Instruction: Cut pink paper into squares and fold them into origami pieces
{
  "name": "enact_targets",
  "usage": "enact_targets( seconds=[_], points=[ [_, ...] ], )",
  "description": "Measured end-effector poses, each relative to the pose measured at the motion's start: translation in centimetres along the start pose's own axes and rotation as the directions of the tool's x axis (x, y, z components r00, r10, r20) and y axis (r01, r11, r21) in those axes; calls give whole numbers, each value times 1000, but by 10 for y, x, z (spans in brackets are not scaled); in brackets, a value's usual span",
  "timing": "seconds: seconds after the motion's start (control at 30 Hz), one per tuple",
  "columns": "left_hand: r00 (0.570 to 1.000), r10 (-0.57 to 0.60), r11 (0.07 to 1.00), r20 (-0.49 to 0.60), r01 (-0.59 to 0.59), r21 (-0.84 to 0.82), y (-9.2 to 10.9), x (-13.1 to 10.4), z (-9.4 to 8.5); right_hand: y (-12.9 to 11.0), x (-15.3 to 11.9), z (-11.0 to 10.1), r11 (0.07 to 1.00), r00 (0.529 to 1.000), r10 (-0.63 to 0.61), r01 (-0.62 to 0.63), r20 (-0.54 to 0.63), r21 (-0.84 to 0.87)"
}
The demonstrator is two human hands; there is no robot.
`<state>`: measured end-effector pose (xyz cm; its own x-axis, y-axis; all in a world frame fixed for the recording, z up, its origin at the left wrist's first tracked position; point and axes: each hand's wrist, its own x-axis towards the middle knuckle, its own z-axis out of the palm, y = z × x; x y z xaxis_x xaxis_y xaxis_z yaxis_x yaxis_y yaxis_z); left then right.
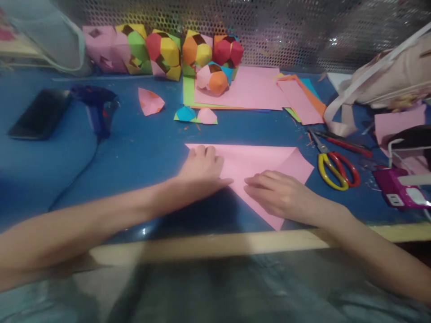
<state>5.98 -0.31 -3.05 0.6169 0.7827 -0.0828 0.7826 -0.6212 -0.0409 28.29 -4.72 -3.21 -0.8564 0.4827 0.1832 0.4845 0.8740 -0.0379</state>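
Left fingers (210, 153) bent on pink paper (252, 161); right fingers (264, 181) point left

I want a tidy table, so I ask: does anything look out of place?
Small orange scraps lie loose on the blue table by the tips of the scissors, like uncleared litter. Nothing else clearly stands out.

Tabletop (141, 157), blue, pale wooden front edge; directly on it I log, over my remote feed:
- smartphone (40, 114), far left;
- blue glue gun (96, 110), beside it;
- curved pink paper piece (150, 101);
- green strip (195, 120) bearing blue and pink domes;
- stack of coloured paper (259, 87), rear;
- folded pink sheet (256, 157), front centre;
- scissors (323, 149), yellow and red handles, right;
- magenta device (392, 184), far right.
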Motion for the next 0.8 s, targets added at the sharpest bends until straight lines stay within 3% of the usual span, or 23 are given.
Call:
enact_targets(
  seconds=[0.13,0.47,0.63,0.8],
  points=[
    [998,41,999,-40,-40,35,-2,-1,3,-1,1,0,1000,1000,14,-14,-5,4],
    [941,155,984,-300,-119,135,-7,-3,20,-3,-3,12,1000,989,3,-3,-147,-1],
    [934,180,974,-310,-125,187,-9,-5,19,-3,-5,21,998,965,56,-47,-258,41],
    [930,180,973,-322,-120,197,-10,-6,21,-1,-5,23,996,955,84,-69,-285,63]
  ],
)
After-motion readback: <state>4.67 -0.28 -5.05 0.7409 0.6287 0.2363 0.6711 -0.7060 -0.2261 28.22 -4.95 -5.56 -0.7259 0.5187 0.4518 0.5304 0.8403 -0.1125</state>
